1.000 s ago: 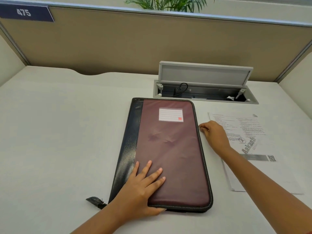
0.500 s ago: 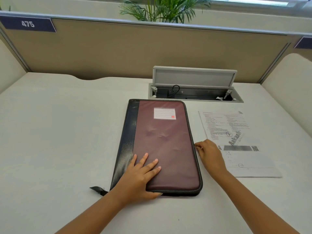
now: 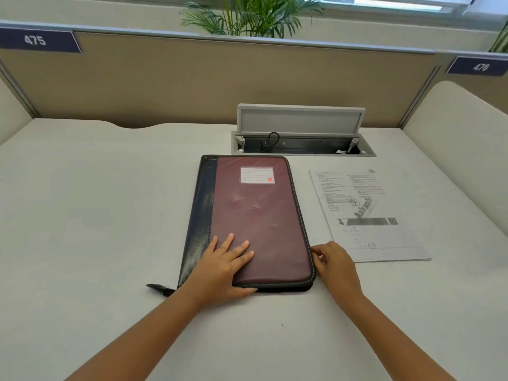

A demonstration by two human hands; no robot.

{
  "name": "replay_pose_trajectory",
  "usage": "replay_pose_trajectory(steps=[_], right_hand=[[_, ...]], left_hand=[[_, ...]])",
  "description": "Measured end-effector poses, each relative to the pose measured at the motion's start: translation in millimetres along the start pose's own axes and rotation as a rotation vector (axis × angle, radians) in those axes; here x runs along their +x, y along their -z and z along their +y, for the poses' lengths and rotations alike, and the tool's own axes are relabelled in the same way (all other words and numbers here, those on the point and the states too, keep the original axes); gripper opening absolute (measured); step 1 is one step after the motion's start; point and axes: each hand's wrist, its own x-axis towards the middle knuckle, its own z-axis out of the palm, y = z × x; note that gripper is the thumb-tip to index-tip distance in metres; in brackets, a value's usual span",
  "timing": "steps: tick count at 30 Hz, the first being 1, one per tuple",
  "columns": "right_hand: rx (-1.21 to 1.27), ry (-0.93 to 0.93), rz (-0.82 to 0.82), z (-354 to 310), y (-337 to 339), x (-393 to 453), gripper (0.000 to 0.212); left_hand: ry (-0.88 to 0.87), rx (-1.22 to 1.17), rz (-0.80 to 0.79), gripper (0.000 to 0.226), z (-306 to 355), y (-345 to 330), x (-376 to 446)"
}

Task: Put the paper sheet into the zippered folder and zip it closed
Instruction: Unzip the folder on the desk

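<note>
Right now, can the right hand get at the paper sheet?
Probably yes. The right hand sits at the folder's right edge, and the sheet lies flat on the desk just to its right, with nothing between them or on top of it.

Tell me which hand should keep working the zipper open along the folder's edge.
Right. The right hand is curled against the folder at its right edge near the front corner, seemingly on the zipper. The left hand lies flat on the cover, steadying it. The paper sheet waits alongside.
</note>
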Motion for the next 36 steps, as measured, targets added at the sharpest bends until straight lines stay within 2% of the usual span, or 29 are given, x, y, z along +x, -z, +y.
replay_pose_trajectory(steps=[10, 17, 24, 36], right_hand=[[0.041, -0.077, -0.022, -1, 12, -50, 0.008], [0.057, -0.069, -0.024, -11, 8, -73, 0.006], [0.084, 0.004, 0.005, -26, -1, -92, 0.003], [0.099, 0.193, 0.018, -69, -27, -92, 0.004]], left_hand=[[0.024, -0.081, -0.019, 0.072, -2, -2, 0], [0.085, -0.188, -0.124, 0.078, -5, -8, 0], [0.120, -0.256, -0.167, 0.080, 2, -9, 8], [0.161, -0.396, -0.098, 0.076, 13, -6, 11]])
